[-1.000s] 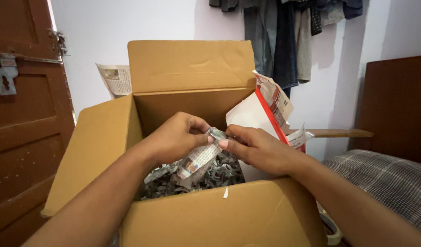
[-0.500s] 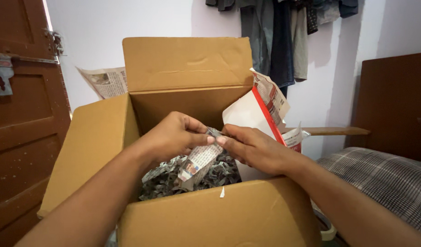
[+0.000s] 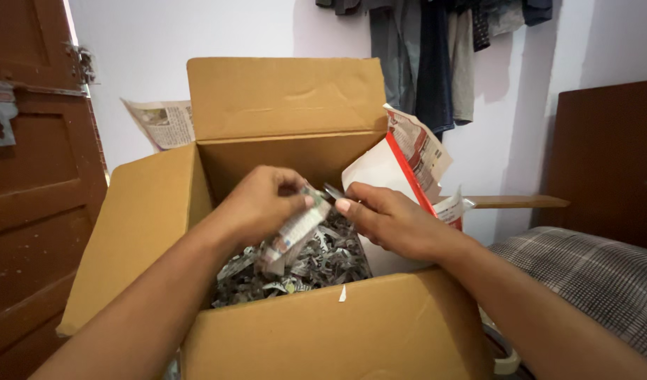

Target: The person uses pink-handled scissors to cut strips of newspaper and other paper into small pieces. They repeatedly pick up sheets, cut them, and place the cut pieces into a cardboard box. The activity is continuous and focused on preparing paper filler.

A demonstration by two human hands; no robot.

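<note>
An open brown cardboard box point(image 3: 337, 331) stands in front of me, its bottom covered with shredded newspaper point(image 3: 316, 260). My left hand point(image 3: 257, 204) is over the box and pinches a folded strip of newspaper point(image 3: 292, 232) that hangs down toward the shreds. My right hand point(image 3: 390, 218) is beside it, with thumb and fingers pinched on a small torn bit at the strip's top end. A large sheet of newspaper with a red band point(image 3: 408, 162) leans inside the box's right side, behind my right hand.
A brown wooden door point(image 3: 35, 190) with a metal latch is at the left. Clothes point(image 3: 436, 49) hang on the white wall behind the box. A checked cushion point(image 3: 591, 281) and a dark wooden board point(image 3: 612, 155) are at the right. Another newspaper sheet point(image 3: 162, 123) pokes up behind the left flap.
My hands have drawn slightly apart. The strip in my left hand has shifted left and lower, and its top end now separates between the two hands.
</note>
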